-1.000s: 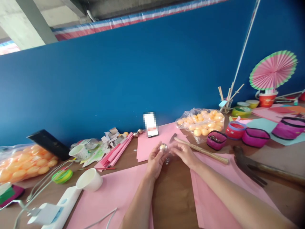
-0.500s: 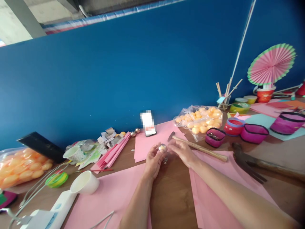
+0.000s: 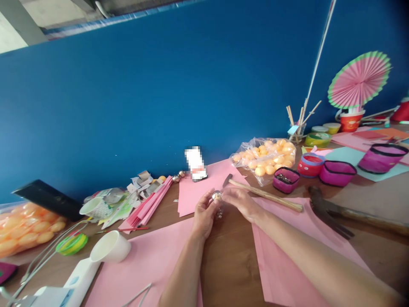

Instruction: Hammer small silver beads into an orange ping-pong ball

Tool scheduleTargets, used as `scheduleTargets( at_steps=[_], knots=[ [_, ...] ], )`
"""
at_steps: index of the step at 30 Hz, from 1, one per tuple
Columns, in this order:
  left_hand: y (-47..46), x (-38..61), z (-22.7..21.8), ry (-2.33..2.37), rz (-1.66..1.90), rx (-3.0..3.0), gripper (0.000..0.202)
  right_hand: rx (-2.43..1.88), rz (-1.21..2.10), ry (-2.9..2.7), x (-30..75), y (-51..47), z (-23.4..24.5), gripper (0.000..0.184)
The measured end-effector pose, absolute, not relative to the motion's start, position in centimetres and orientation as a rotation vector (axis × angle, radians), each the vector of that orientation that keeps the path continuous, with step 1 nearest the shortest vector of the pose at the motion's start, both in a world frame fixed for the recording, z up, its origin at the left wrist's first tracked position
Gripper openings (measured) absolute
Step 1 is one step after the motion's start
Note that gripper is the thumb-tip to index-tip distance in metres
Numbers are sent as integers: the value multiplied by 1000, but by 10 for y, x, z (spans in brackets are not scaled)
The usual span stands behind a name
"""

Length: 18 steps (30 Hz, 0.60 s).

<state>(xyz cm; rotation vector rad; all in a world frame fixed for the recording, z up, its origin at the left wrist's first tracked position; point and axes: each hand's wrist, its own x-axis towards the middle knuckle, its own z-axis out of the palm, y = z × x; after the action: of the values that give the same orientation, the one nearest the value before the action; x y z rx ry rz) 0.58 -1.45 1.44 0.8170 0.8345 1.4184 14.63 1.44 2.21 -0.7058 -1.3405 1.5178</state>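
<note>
My left hand (image 3: 205,212) is closed around a small shiny silver ball (image 3: 217,195), holding it between thumb and fingers above the brown table. A pale yellowish patch shows on the ball's near side. My right hand (image 3: 242,202) comes in from the right, its bent fingertips at the ball's edge; whatever they pinch is too small to make out. Just below the ball, some small shiny pieces (image 3: 219,213) show beside my left hand. Behind my right hand lies a small hammer (image 3: 266,194) with a wooden handle.
Pink paper sheets (image 3: 150,260) cover parts of the table (image 3: 228,264). A phone (image 3: 196,164) leans by the blue wall. To the right are a bag of orange balls (image 3: 271,155), a purple container (image 3: 286,180) and a claw hammer (image 3: 329,213). A white cup (image 3: 111,246) lies left.
My right hand's fingers have moved in closer to the silver ball, up to its edge. My left hand keeps its hold. The whole view has shifted slightly.
</note>
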Motion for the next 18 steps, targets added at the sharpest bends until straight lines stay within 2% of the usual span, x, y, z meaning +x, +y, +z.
scheduleTargets(
  at_steps=[18],
  knots=[
    [-16,6,16,861,1414,830,49,-771,1534,-1334,146,16,21,31]
  ],
)
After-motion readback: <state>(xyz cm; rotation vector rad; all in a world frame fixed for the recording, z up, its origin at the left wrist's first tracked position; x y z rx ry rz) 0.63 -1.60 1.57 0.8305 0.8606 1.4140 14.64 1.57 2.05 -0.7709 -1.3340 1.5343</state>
